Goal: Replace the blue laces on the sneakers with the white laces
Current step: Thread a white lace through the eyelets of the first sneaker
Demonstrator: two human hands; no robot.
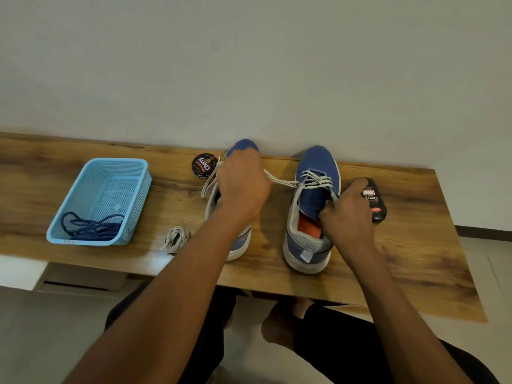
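Right hand [346, 209] fingers pinch white lace [315, 180] at sneaker [313, 209] | left hand [243, 187] fingers pull lace end

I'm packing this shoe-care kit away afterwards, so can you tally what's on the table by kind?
Sneakers: 2 (left one, right one)
White laces: 2 (one threaded in the right sneaker, one bundled)
Blue lace bundles: 1, too tangled to count separate laces
Baskets: 1
Polish tins: 1
Polish bottles: 1
Total: 8

wooden table [415, 259]: blue basket [83, 189], white lace bundle [176, 238], two sneakers [313, 212], polish tin [204, 165], bottle [374, 200].
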